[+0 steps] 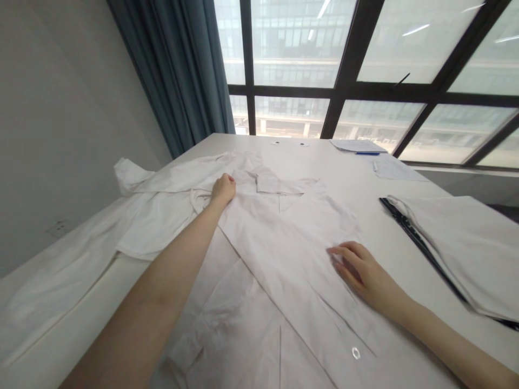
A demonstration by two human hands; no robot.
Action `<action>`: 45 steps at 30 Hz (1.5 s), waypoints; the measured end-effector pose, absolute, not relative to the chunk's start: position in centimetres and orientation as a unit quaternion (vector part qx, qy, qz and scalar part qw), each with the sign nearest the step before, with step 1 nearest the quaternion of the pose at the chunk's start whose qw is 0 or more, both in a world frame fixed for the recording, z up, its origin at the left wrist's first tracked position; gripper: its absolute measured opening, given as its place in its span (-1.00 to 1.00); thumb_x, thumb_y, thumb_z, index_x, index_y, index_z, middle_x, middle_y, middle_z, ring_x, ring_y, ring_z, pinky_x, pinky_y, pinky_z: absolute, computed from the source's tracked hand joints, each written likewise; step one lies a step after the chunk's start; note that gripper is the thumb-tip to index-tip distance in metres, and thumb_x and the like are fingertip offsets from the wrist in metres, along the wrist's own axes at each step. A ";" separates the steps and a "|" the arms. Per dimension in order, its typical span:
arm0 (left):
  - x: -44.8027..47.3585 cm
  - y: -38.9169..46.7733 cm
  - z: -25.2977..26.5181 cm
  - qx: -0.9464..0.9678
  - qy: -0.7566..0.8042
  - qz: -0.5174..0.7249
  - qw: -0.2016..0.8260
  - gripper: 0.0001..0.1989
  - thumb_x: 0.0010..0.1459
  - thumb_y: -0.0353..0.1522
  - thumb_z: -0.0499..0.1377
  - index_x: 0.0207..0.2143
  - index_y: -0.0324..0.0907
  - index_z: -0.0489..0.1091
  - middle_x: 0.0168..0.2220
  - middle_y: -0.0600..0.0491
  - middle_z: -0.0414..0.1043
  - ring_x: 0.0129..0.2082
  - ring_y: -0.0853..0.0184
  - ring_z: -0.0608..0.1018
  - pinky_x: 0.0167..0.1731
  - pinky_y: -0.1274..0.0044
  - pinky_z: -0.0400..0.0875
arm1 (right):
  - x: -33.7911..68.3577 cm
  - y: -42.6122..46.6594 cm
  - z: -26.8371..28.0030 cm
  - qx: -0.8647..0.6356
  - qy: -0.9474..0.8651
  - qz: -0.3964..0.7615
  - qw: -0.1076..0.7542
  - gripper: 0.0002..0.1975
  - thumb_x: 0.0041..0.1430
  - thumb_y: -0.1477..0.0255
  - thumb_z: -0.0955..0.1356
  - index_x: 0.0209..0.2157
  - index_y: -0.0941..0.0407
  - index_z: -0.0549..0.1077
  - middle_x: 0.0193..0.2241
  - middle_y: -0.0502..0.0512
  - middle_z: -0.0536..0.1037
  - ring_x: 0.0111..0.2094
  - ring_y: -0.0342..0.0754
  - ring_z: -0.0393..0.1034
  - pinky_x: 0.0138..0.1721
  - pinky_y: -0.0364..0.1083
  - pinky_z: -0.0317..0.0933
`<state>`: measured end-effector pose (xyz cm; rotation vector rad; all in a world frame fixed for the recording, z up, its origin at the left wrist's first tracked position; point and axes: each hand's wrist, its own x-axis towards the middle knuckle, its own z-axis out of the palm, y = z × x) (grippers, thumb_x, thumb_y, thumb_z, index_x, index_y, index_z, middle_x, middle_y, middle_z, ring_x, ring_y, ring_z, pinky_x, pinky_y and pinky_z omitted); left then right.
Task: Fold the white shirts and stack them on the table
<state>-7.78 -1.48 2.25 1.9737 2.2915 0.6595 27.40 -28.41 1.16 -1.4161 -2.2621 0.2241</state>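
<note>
A white coat (284, 237) lies spread over the table, its collar (279, 181) toward the far side and its front edge running diagonally down the middle. At the coat's upper left, by the shoulder, my left hand (224, 188) is closed in a pinch on the cloth. My right hand (359, 270) rests at the coat's right side, its fingers bent loosely and apart; whether the fingertips press the fabric is hard to see. A sleeve (182, 175) and more white cloth (73, 270) extend to the left. A small pale ring (356, 353) shows low on the coat.
On the right, folded white cloth (466, 237) lies beside a black strip (425, 251). Papers (359, 146) and a blue pen (367, 153) sit at the far right of the white table (316, 159). Beyond stand a blue curtain (174, 65) and dark-framed windows (300, 92).
</note>
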 end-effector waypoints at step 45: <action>-9.5 -0.9 2.3 0.713 0.640 0.270 0.097 -0.65 0.10 -0.38 0.15 -0.04 -0.18 0.51 -0.26 0.04 0.51 -0.27 0.29 0.50 -0.20 0.54 0.38 | 28.0 -28.4 0.9 -0.512 -0.826 0.061 0.226 -0.75 0.31 0.47 0.21 -0.03 0.08 0.39 -0.16 0.23 0.46 -0.15 0.04 0.41 -0.13 0.02 0.36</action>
